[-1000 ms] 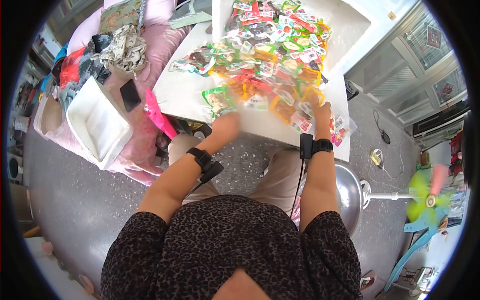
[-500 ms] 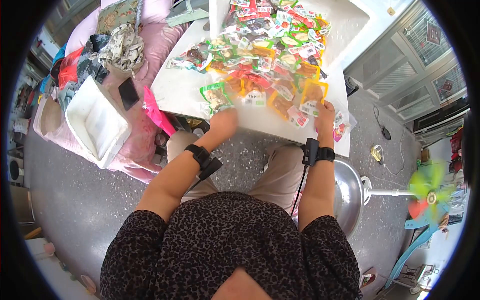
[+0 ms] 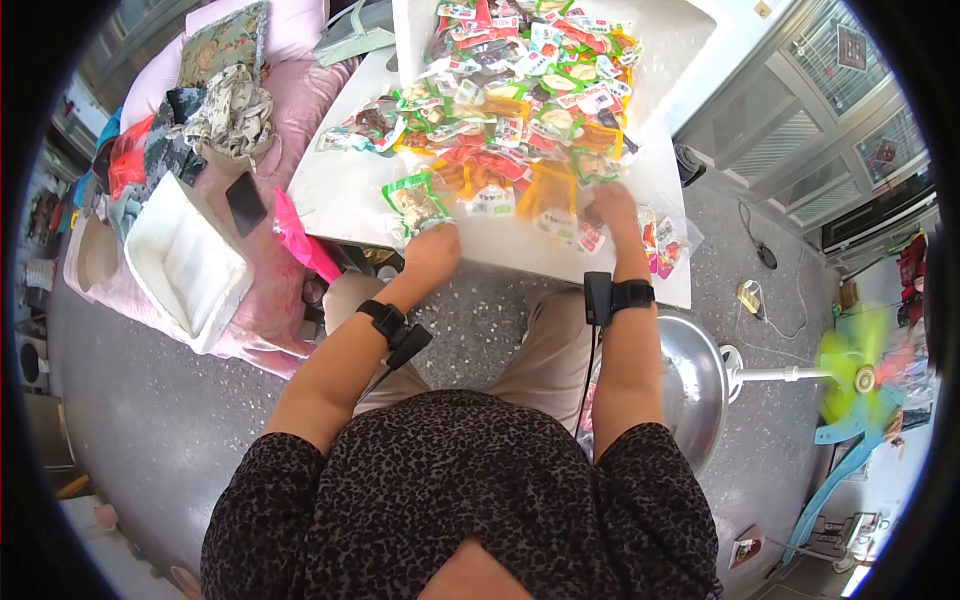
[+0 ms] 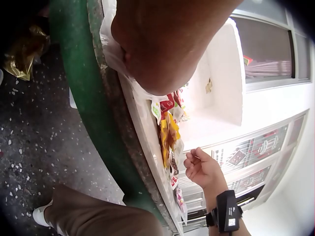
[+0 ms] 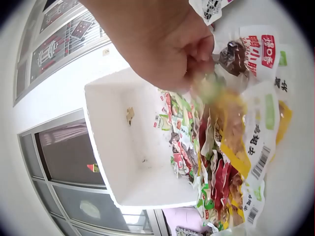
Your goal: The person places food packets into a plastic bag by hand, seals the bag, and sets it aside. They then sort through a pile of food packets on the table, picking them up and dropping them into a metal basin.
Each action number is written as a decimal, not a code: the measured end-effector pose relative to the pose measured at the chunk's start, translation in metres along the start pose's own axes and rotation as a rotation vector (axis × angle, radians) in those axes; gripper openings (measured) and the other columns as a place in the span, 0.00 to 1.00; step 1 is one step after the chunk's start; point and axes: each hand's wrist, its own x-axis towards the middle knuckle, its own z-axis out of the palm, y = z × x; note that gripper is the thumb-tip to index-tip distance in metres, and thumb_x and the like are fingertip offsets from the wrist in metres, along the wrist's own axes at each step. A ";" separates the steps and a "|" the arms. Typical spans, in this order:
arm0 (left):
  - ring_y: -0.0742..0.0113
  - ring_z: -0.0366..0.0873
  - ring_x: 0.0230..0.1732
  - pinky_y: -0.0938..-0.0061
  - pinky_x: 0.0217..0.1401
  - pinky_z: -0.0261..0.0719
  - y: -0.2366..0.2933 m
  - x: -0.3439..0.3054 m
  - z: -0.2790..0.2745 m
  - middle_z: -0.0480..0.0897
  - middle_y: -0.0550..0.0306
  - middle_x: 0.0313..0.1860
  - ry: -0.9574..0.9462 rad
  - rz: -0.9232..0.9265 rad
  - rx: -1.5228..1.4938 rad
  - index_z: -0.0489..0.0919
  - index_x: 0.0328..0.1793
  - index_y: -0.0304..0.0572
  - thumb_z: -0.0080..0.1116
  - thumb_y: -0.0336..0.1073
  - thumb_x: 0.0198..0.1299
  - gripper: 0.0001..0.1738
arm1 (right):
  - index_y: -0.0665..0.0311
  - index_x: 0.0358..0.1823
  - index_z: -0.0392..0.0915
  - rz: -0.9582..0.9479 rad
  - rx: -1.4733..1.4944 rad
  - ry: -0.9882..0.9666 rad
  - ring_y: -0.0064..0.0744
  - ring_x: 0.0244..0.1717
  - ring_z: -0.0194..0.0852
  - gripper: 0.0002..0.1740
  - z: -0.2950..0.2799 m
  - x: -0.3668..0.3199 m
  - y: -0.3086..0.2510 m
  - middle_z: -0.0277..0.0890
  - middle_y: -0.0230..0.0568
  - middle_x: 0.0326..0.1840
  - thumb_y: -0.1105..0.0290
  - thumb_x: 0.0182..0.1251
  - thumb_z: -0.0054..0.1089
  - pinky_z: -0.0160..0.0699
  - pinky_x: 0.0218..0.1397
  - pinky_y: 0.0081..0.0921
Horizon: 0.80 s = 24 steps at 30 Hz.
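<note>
In the head view, my left hand (image 3: 432, 254) is curled at the near table edge, pinching the lower end of a green-edged packet (image 3: 415, 200). Clear plastic (image 4: 109, 42) shows beside it in the left wrist view; its fingertips are hidden. My right hand (image 3: 612, 210) hovers at the right of the packet pile (image 3: 490, 120), beside a yellow packet (image 3: 550, 192). In the right wrist view its bent fingers (image 5: 199, 59) meet a blurred green patch; whether they grip it I cannot tell. In the left wrist view that hand (image 4: 203, 169) looks loosely curled.
A white foam box (image 3: 670, 50) stands behind the pile on the white table (image 3: 335, 190). Colourful small packets (image 3: 662, 245) lie at the right edge. Left are a pink umbrella (image 3: 300, 240), a phone and another foam box (image 3: 185, 262). A metal basin (image 3: 690, 390) and spinning fan are right.
My right hand has let go of the yellow packet, which now lies farther left, and has moved slightly up from there. My left hand stays by the green-edged packet. The head view has shifted a little.
</note>
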 end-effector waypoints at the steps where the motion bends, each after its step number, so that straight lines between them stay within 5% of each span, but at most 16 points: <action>1: 0.50 0.73 0.32 0.59 0.33 0.70 0.000 0.000 0.000 0.75 0.47 0.30 -0.005 -0.003 0.004 0.70 0.27 0.38 0.39 0.34 0.48 0.09 | 0.69 0.28 0.72 -0.054 -0.089 0.119 0.37 0.29 0.71 0.10 -0.004 0.011 0.013 0.72 0.46 0.27 0.68 0.48 0.51 0.67 0.31 0.28; 4: 0.50 0.73 0.32 0.59 0.32 0.70 0.000 0.001 0.000 0.75 0.47 0.29 -0.010 -0.004 0.010 0.70 0.27 0.38 0.39 0.34 0.48 0.09 | 0.68 0.30 0.70 0.002 -0.162 0.266 0.46 0.30 0.70 0.12 -0.011 0.033 0.038 0.71 0.50 0.26 0.68 0.46 0.50 0.67 0.36 0.31; 13: 0.49 0.72 0.30 0.60 0.31 0.69 -0.004 0.001 0.006 0.74 0.49 0.27 0.009 -0.013 -0.010 0.68 0.28 0.40 0.42 0.36 0.49 0.08 | 0.57 0.42 0.68 -0.010 -0.770 0.096 0.40 0.54 0.56 0.20 0.020 0.041 0.009 0.62 0.39 0.49 0.63 0.44 0.53 0.56 0.47 0.53; 19: 0.49 0.72 0.29 0.60 0.31 0.69 -0.004 -0.001 0.005 0.74 0.49 0.27 0.043 0.015 -0.035 0.69 0.28 0.40 0.43 0.36 0.48 0.08 | 0.56 0.43 0.68 -0.104 -1.001 0.153 0.38 0.54 0.55 0.19 0.030 0.048 -0.001 0.64 0.37 0.49 0.62 0.47 0.52 0.50 0.52 0.52; 24: 0.50 0.72 0.29 0.60 0.30 0.69 -0.004 -0.001 0.005 0.73 0.49 0.27 0.053 0.026 -0.015 0.69 0.28 0.40 0.43 0.36 0.48 0.07 | 0.57 0.32 0.70 -0.273 -0.959 0.135 0.34 0.45 0.64 0.09 0.027 0.056 0.016 0.69 0.35 0.39 0.63 0.49 0.49 0.55 0.45 0.51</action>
